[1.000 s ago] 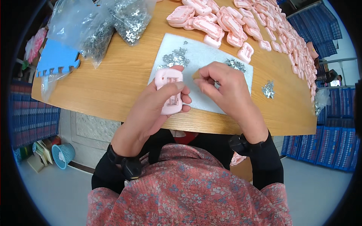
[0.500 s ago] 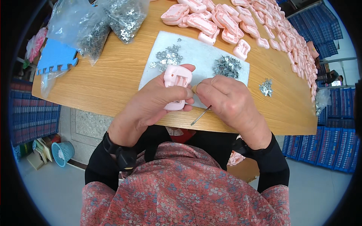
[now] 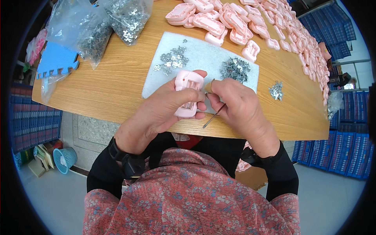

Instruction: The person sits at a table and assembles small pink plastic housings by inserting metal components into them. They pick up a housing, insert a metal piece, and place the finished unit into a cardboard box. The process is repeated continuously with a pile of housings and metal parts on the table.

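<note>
My left hand (image 3: 172,100) is closed round a pink plastic housing (image 3: 193,85), thumb across its front, with battery slots showing metal inside. Just to its right, my right hand (image 3: 237,100) has its fingers curled round a thin metal screwdriver-like rod (image 3: 213,116), whose tip points down and left. A tan cover sits on one right fingertip. At the housing's right edge the right fingertips come close to it; a tiny dark piece there is too small to name. Beneath both hands lies a white foam mat (image 3: 203,53) bearing small metal battery contacts (image 3: 174,58) and a denser pile of contacts (image 3: 235,69).
More pink housings (image 3: 235,23) cover the table's (image 3: 113,86) far side and right. A small pile of metal pieces (image 3: 276,91) lies right of the mat. Plastic bags of metal parts (image 3: 129,19) and a blue foam tile (image 3: 58,58) stand at the far left.
The housing and my left hand have shifted slightly right. My right fingers have changed their pose beside the housing, and the rod has moved a little right with them.
</note>
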`<action>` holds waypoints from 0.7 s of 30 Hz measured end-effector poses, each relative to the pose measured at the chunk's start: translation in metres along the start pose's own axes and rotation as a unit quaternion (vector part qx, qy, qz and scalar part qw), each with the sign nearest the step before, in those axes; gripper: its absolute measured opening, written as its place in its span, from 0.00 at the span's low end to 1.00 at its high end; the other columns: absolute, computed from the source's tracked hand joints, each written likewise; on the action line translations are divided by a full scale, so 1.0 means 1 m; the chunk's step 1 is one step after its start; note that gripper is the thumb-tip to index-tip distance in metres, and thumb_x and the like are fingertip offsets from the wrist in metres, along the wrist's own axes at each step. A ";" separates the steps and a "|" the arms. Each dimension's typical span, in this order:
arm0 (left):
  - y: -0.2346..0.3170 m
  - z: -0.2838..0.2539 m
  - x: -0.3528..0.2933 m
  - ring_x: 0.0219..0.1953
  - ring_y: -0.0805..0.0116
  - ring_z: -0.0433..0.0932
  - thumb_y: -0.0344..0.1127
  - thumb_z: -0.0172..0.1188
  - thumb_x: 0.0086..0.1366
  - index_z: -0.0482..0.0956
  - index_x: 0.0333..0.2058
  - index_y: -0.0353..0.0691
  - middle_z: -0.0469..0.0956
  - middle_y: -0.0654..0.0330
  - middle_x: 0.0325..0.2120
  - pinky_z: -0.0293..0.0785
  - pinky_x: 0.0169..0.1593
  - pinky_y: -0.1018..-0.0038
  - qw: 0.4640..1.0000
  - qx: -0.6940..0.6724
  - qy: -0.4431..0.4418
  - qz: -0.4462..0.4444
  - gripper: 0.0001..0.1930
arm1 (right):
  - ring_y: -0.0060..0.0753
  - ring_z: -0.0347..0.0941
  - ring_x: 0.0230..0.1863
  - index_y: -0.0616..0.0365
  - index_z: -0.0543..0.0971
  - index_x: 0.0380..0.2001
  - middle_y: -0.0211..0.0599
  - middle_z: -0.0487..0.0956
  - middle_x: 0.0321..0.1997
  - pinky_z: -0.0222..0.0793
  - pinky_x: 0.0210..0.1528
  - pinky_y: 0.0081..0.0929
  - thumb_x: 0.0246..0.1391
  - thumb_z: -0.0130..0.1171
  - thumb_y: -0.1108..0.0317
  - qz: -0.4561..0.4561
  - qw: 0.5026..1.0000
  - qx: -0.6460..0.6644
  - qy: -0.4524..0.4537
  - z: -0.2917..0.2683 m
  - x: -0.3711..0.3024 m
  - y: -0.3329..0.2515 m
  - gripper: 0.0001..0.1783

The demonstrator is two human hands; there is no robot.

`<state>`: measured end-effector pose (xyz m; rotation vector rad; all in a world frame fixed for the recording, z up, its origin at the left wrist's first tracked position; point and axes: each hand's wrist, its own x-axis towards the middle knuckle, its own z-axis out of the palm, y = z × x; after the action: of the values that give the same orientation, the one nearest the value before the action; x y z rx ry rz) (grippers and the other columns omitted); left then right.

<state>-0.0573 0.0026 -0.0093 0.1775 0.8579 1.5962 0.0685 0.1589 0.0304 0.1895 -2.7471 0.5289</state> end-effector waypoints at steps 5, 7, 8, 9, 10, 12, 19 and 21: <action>-0.004 -0.003 0.004 0.34 0.71 0.79 0.24 0.56 0.61 0.63 0.62 0.37 0.74 0.58 0.38 0.82 0.38 0.72 1.000 -0.023 -0.015 -0.004 0.29 | 0.41 0.75 0.33 0.56 0.74 0.47 0.34 0.75 0.28 0.72 0.34 0.35 0.44 0.64 0.73 -0.089 0.996 0.006 0.023 0.002 -0.001 0.005 0.23; -0.006 -0.005 0.005 0.34 0.71 0.78 0.24 0.57 0.60 0.64 0.61 0.37 0.74 0.59 0.38 0.81 0.38 0.73 1.000 -0.001 -0.004 0.014 0.29 | 0.40 0.75 0.31 0.57 0.76 0.45 0.35 0.76 0.28 0.72 0.34 0.34 0.46 0.65 0.72 -0.020 0.999 0.015 0.021 0.002 0.000 0.001 0.20; -0.007 -0.005 0.006 0.34 0.72 0.78 0.24 0.57 0.60 0.64 0.61 0.37 0.74 0.59 0.38 0.81 0.38 0.73 1.000 0.010 0.002 0.023 0.29 | 0.39 0.76 0.31 0.58 0.76 0.45 0.35 0.76 0.28 0.72 0.33 0.34 0.47 0.65 0.72 0.015 1.000 0.019 0.020 0.002 0.000 -0.001 0.19; -0.007 -0.004 0.006 0.34 0.72 0.78 0.24 0.57 0.60 0.64 0.61 0.37 0.74 0.59 0.38 0.80 0.38 0.74 0.999 0.021 0.003 0.038 0.29 | 0.36 0.75 0.29 0.59 0.77 0.43 0.36 0.76 0.27 0.72 0.33 0.32 0.49 0.65 0.71 0.074 0.994 0.076 0.028 0.002 -0.002 -0.001 0.16; -0.008 -0.003 0.006 0.34 0.72 0.78 0.24 0.57 0.60 0.65 0.61 0.37 0.74 0.60 0.38 0.79 0.38 0.74 0.998 0.033 0.003 0.052 0.28 | 0.34 0.74 0.28 0.60 0.77 0.40 0.36 0.76 0.27 0.71 0.33 0.30 0.51 0.65 0.70 0.133 0.982 0.133 0.036 0.004 -0.006 0.000 0.14; -0.009 -0.001 0.006 0.34 0.73 0.78 0.24 0.57 0.60 0.65 0.60 0.37 0.74 0.61 0.37 0.79 0.38 0.75 0.994 0.076 0.004 0.083 0.28 | 0.27 0.72 0.26 0.61 0.78 0.37 0.35 0.76 0.26 0.70 0.32 0.26 0.54 0.64 0.69 0.227 0.952 0.206 0.011 0.001 -0.008 0.001 0.10; -0.015 0.005 0.001 0.34 0.69 0.79 0.38 0.54 0.70 0.67 0.60 0.37 0.76 0.60 0.35 0.81 0.39 0.68 0.991 0.089 -0.008 0.101 0.22 | 0.13 0.64 0.28 0.64 0.78 0.35 0.24 0.76 0.28 0.65 0.32 0.18 0.57 0.63 0.68 0.357 0.853 0.378 -0.044 -0.007 -0.008 0.004 0.09; -0.014 0.004 0.001 0.34 0.67 0.80 0.47 0.46 0.73 0.67 0.59 0.37 0.78 0.58 0.34 0.83 0.39 0.64 0.998 -0.002 -0.038 0.058 0.23 | 0.12 0.65 0.29 0.65 0.79 0.35 0.24 0.76 0.29 0.65 0.32 0.18 0.58 0.62 0.68 0.348 0.847 0.402 -0.006 -0.006 -0.008 0.002 0.09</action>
<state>-0.0443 0.0046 -0.0156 0.2882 0.7972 1.6880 0.0776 0.1632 0.0321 -0.6441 -2.3439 1.8455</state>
